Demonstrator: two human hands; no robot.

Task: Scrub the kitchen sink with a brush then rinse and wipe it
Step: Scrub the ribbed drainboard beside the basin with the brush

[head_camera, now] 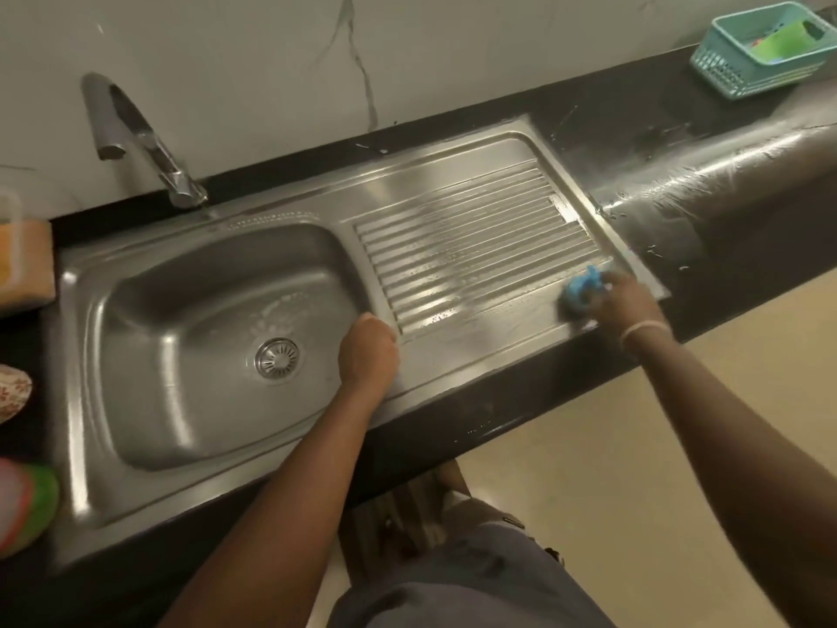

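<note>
A stainless steel sink (pixel 149 451) has a basin on the left with a round drain strainer (pixel 276 358) and a ribbed drainboard (pixel 466 247) on the right. My right hand (pixel 627 301) grips a crumpled blue cloth (pixel 582 290) and presses it on the drainboard's near right corner. My left hand (pixel 367 351) rests as a fist on the rim between basin and drainboard, holding nothing I can see. The tap (pixel 136 138) arches over the basin from the back. Wet streaks shine on the steel.
The black counter (pixel 679 183) to the right is wet and streaked. A teal basket (pixel 765 49) with a green item stands at the far right. An orange sponge (pixel 25 265) and coloured items (pixel 27 505) lie left of the sink. Marble wall behind.
</note>
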